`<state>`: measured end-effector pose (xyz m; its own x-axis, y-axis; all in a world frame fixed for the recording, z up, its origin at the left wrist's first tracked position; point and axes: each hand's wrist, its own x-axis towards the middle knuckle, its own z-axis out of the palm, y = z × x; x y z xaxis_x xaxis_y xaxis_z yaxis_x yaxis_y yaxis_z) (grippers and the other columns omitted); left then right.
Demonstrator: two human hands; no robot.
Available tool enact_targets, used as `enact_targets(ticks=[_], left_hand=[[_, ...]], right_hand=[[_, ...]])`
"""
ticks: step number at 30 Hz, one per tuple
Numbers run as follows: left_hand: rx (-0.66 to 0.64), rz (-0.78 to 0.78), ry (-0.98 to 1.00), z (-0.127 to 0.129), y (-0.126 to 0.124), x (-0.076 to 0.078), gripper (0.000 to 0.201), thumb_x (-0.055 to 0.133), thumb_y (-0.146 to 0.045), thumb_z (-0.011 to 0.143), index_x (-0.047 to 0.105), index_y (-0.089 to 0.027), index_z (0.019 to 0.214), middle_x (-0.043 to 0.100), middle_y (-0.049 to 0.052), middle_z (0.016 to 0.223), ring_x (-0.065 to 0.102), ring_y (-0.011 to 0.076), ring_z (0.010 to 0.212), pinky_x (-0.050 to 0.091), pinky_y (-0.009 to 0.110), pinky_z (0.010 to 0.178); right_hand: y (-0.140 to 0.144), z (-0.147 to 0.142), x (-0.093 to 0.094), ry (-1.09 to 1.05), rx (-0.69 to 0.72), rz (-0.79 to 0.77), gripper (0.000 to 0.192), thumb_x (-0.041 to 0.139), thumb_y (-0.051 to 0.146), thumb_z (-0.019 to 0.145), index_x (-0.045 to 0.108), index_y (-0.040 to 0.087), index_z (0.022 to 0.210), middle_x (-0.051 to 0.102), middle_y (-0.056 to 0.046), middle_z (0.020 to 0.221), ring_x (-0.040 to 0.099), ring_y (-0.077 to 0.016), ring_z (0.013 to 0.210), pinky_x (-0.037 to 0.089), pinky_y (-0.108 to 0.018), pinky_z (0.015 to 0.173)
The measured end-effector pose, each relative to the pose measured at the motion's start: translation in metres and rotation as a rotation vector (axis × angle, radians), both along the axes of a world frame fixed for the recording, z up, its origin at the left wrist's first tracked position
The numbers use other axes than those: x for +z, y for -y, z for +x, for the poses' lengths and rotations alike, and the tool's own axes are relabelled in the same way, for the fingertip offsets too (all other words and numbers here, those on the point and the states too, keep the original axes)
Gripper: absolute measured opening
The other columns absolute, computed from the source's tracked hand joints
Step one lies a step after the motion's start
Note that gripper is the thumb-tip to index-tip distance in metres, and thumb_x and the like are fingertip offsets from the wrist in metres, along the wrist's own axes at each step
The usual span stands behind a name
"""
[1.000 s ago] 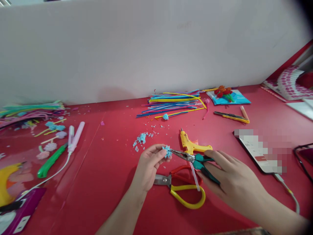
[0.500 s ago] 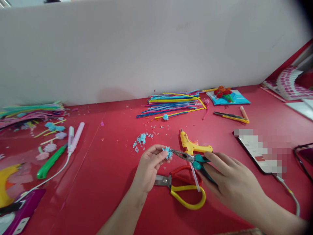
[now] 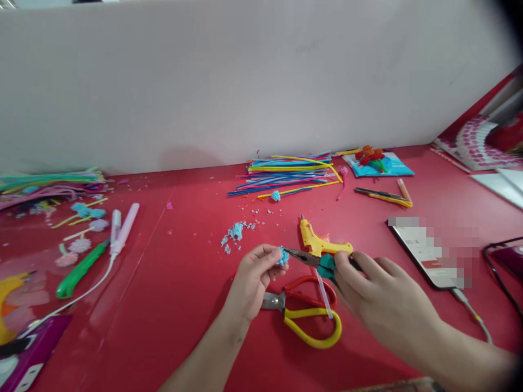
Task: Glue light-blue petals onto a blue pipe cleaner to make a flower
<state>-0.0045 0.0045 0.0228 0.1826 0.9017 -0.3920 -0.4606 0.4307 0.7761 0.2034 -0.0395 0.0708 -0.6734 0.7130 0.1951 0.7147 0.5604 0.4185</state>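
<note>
No brand, label or lettering can be read anywhere; the phone (image 3: 429,253) at right has its screen blurred out. Left hand (image 3: 252,280) pinches a small blue fuzzy ball (image 3: 281,256) between thumb and fingertips, held just above the red table (image 3: 183,305). Right hand (image 3: 379,302) is clenched round the teal handles of the pliers (image 3: 316,260), whose metal nose points left and touches the ball; whether the nose grips it cannot be told. Beneath both hands lie scissors (image 3: 304,310) with one red and one yellow loop, and a thin clear stick (image 3: 324,294) across them. A yellow glue gun (image 3: 316,242) lies just behind the pliers. Blue fluff scraps (image 3: 235,234) sit near the left hand, a heap of coloured pipe cleaners (image 3: 290,171) farther back. Against the frame a second earlier: the right hand has slid up the handles toward the pivot, covering more teal; the left fingers have curled tighter on the ball; the view has shifted slightly
</note>
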Motion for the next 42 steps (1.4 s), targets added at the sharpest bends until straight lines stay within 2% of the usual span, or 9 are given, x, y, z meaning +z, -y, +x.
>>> enact_targets(ticks=[6,10,13,19,24,30,33,38,42], left_hand=[[0.006,-0.01,0.02,-0.003,0.0,0.003,0.013,0.066,-0.025,0.075,0.061,-0.013,0.078,0.065,0.003,0.069,0.063,0.0121,0.064,0.05,0.022,0.064],[0.056,0.044,-0.019,-0.003,-0.001,0.002,0.014,0.069,-0.023,0.071,0.062,-0.014,0.079,0.066,0.002,0.073,0.066,0.0163,0.071,0.052,0.028,0.071],[0.097,0.143,-0.162,-0.001,-0.002,0.0,0.015,0.068,-0.024,0.072,0.063,-0.017,0.084,0.065,0.001,0.074,0.064,0.0156,0.07,0.051,0.029,0.072],[0.266,0.559,-0.655,0.0,0.0,0.003,0.011,0.068,-0.021,0.07,0.069,-0.022,0.081,0.061,0.004,0.09,0.056,0.0183,0.087,0.044,0.027,0.082],[0.256,0.56,-0.659,-0.001,0.001,0.001,0.013,0.066,-0.021,0.072,0.068,-0.024,0.085,0.06,0.004,0.089,0.056,0.0195,0.086,0.044,0.028,0.08],[0.223,0.689,-0.785,0.002,0.003,0.001,0.011,0.066,-0.019,0.072,0.068,-0.023,0.082,0.059,0.005,0.09,0.054,0.0189,0.088,0.041,0.028,0.084],[0.224,0.573,-0.699,0.001,0.0,-0.001,0.009,0.067,-0.022,0.072,0.066,-0.021,0.081,0.06,0.004,0.086,0.057,0.0169,0.082,0.044,0.027,0.079],[0.192,0.175,-0.179,-0.008,-0.01,-0.002,0.013,0.069,-0.024,0.07,0.063,-0.018,0.081,0.064,-0.001,0.071,0.061,0.0118,0.065,0.048,0.025,0.069],[0.097,0.065,0.036,-0.009,-0.01,0.001,0.016,0.07,-0.018,0.066,0.067,-0.014,0.081,0.068,0.002,0.074,0.063,0.0113,0.066,0.049,0.024,0.07]], right_hand=[[-0.005,0.001,0.003,-0.062,-0.067,-0.015,0.015,0.062,0.017,0.068,0.067,0.019,0.082,0.061,-0.009,0.098,0.05,-0.0238,0.079,0.04,-0.035,0.062],[-0.005,0.002,0.001,-0.122,-0.076,-0.038,0.013,0.064,0.019,0.069,0.066,0.02,0.082,0.06,-0.008,0.097,0.05,-0.0236,0.082,0.04,-0.039,0.077],[-0.006,-0.001,0.001,-0.156,-0.09,-0.068,0.01,0.06,0.019,0.075,0.066,0.02,0.084,0.06,-0.009,0.095,0.051,-0.024,0.083,0.038,-0.041,0.083],[-0.008,-0.011,0.001,-0.276,-0.152,-0.19,0.012,0.054,0.025,0.081,0.065,0.02,0.078,0.058,-0.009,0.088,0.054,-0.0239,0.078,0.043,-0.038,0.071],[-0.007,-0.008,-0.002,-0.42,-0.19,-0.313,0.017,0.051,0.027,0.084,0.062,0.021,0.074,0.056,-0.008,0.09,0.055,-0.0207,0.075,0.044,-0.034,0.064],[-0.007,-0.011,-0.011,-0.426,-0.157,-0.22,0.012,0.055,0.021,0.08,0.065,0.017,0.074,0.058,-0.009,0.086,0.055,-0.0233,0.081,0.043,-0.043,0.083],[-0.006,-0.014,-0.016,-0.5,-0.138,-0.255,0.013,0.054,0.02,0.08,0.064,0.017,0.071,0.057,-0.009,0.085,0.055,-0.0226,0.082,0.044,-0.042,0.083],[-0.003,0.0,-0.015,-0.608,-0.157,-0.415,0.021,0.046,0.023,0.086,0.059,0.018,0.071,0.056,-0.008,0.088,0.056,-0.0173,0.073,0.048,-0.032,0.066],[-0.003,0.012,-0.009,-0.637,-0.093,-0.359,0.022,0.047,0.027,0.088,0.059,0.018,0.072,0.056,-0.01,0.099,0.058,-0.0182,0.082,0.048,-0.033,0.073]])
